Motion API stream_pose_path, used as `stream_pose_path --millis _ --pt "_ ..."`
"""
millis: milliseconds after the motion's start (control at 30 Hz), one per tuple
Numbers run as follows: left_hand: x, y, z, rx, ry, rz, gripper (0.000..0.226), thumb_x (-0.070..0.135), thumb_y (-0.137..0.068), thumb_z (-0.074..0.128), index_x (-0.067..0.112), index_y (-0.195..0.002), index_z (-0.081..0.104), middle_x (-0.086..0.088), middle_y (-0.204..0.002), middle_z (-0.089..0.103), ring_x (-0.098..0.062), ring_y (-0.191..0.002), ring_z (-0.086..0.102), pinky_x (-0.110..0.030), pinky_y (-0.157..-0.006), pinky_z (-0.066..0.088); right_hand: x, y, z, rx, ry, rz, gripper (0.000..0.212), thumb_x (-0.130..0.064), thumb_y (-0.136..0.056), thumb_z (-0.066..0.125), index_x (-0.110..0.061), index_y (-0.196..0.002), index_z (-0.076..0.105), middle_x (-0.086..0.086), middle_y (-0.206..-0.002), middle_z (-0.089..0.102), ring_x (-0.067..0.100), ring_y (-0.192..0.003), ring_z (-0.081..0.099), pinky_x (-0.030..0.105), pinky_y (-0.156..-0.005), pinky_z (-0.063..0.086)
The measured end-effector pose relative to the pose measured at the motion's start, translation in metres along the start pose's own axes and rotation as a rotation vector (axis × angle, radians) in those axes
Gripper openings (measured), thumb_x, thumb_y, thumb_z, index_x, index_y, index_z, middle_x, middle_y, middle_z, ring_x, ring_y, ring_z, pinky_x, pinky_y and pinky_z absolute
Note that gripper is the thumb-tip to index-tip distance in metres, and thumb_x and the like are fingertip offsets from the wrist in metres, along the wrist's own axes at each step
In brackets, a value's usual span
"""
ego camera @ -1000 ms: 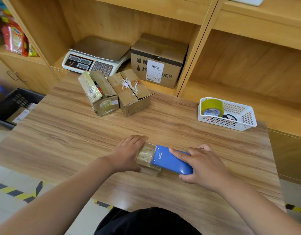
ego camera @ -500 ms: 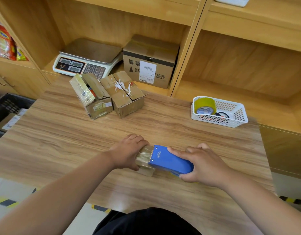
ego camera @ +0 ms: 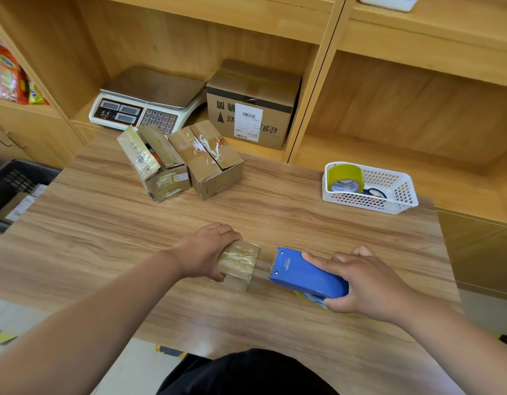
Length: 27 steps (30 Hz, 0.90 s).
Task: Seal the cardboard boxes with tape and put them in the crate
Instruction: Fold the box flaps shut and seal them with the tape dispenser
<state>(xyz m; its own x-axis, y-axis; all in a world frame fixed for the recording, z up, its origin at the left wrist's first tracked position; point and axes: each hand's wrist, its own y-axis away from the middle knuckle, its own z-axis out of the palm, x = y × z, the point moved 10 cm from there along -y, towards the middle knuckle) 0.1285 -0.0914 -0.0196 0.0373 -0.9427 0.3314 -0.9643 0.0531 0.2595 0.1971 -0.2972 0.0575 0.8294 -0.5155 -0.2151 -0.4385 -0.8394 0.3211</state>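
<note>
A small tape-covered cardboard box (ego camera: pixel 240 263) lies on the wooden table (ego camera: pixel 104 223), near its front edge. My left hand (ego camera: pixel 206 249) grips its left end, fingers curled over the top. My right hand (ego camera: pixel 363 283) holds a blue tape dispenser (ego camera: pixel 303 276) just right of the box, index finger laid along its top. A strip of clear tape (ego camera: pixel 263 266) stretches from the box to the dispenser. Two more cardboard boxes, one with open flaps (ego camera: pixel 158 163) and one with closed flaps (ego camera: pixel 212 158), sit at the table's back. A dark crate (ego camera: pixel 15 183) stands on the floor at far left.
A white basket (ego camera: pixel 389 192) with a yellow tape roll (ego camera: pixel 345 178) sits at the table's right back. Behind the table, wooden shelves hold a weighing scale (ego camera: pixel 141 104) and a larger labelled carton (ego camera: pixel 252 104). Snack packets (ego camera: pixel 7 75) fill the far-left shelf.
My right hand has pulled the dispenser off the small box to the right, drawing out a strip of tape. My left hand stays on the box's left end.
</note>
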Motion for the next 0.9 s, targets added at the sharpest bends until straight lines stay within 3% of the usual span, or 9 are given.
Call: stream_pose_path --millis 100,200,333,467,567,700,800,900 --pt "0.000 0.000 0.001 -0.008 -0.001 -0.005 0.092 0.047 -0.060 0.081 0.026 -0.139 0.038 0.008 -0.126 0.042 -0.011 -0.120 0.036 -0.022 -0.103 0.030 0.000 0.000 0.004 -0.006 -0.004 -0.010 0.069 -0.072 -0.070 0.042 -0.079 -0.115 -0.009 -0.023 -0.086 0.040 0.011 -0.092 0.029 0.010 -0.073 0.031" --pt "-0.002 0.001 0.002 -0.008 -0.002 -0.010 0.093 0.047 -0.060 0.081 0.026 -0.139 0.037 0.007 -0.126 0.042 -0.011 -0.120 0.036 -0.022 -0.102 0.030 0.004 0.000 0.007 -0.006 0.004 -0.017 0.067 -0.077 -0.060 0.030 -0.081 -0.115 -0.009 -0.024 -0.086 0.040 0.011 -0.091 0.029 0.009 -0.079 0.031" --pt "-0.002 0.002 0.000 -0.014 -0.011 -0.020 0.094 0.047 -0.062 0.081 0.025 -0.141 0.035 0.007 -0.130 0.040 -0.011 -0.123 0.035 -0.021 -0.102 0.027 0.013 0.002 0.008 -0.002 0.030 0.001 0.072 -0.065 -0.075 0.049 -0.077 -0.119 -0.007 -0.021 -0.087 0.041 0.011 -0.091 0.029 0.007 -0.078 0.028" --pt "0.003 0.003 -0.001 -0.028 -0.055 -0.030 0.094 0.046 -0.066 0.078 0.025 -0.144 0.030 0.006 -0.136 0.036 -0.013 -0.129 0.030 -0.022 -0.107 0.024 0.010 0.001 0.008 0.003 0.088 -0.004 0.071 -0.067 -0.078 0.048 -0.075 -0.119 -0.009 -0.020 -0.092 0.043 0.013 -0.092 0.030 0.007 -0.082 0.025" --pt "0.008 0.006 -0.002 -0.032 -0.134 -0.052 0.093 0.042 -0.074 0.074 0.023 -0.148 0.022 0.004 -0.146 0.030 -0.018 -0.140 0.020 -0.025 -0.114 0.013 0.005 -0.001 0.008 0.031 0.132 -0.014 0.072 -0.065 -0.081 0.049 -0.071 -0.121 -0.011 -0.018 -0.096 0.045 0.014 -0.090 0.030 0.007 -0.081 0.022" --pt "0.018 0.006 -0.005 -0.036 -0.156 -0.114 0.115 0.053 -0.070 0.075 0.016 -0.152 0.003 -0.004 -0.154 0.017 -0.025 -0.145 0.008 -0.034 -0.118 0.009 0.003 -0.003 0.012 0.012 0.134 0.003 0.071 -0.062 -0.082 0.048 -0.071 -0.120 -0.010 -0.019 -0.094 0.042 0.015 -0.093 0.031 0.010 -0.083 0.024" --pt "0.038 -0.002 -0.009 -0.012 -0.069 -0.114 0.121 0.058 -0.069 0.073 0.016 -0.152 -0.004 -0.004 -0.156 0.010 -0.024 -0.146 0.000 -0.032 -0.117 0.007 0.002 -0.004 0.014 0.004 0.123 0.005 0.072 -0.061 -0.081 0.049 -0.071 -0.120 -0.010 -0.017 -0.096 0.044 0.016 -0.094 0.032 0.014 -0.088 0.025" --pt "0.052 -0.011 -0.003 -0.031 -0.049 -0.083 0.120 0.054 -0.067 0.076 0.015 -0.152 0.001 -0.004 -0.151 0.019 -0.024 -0.143 0.010 -0.032 -0.116 0.015 0.002 -0.003 0.015 0.004 0.125 0.001 0.072 -0.060 -0.081 0.050 -0.071 -0.121 -0.009 -0.016 -0.098 0.045 0.016 -0.094 0.033 0.015 -0.090 0.024"
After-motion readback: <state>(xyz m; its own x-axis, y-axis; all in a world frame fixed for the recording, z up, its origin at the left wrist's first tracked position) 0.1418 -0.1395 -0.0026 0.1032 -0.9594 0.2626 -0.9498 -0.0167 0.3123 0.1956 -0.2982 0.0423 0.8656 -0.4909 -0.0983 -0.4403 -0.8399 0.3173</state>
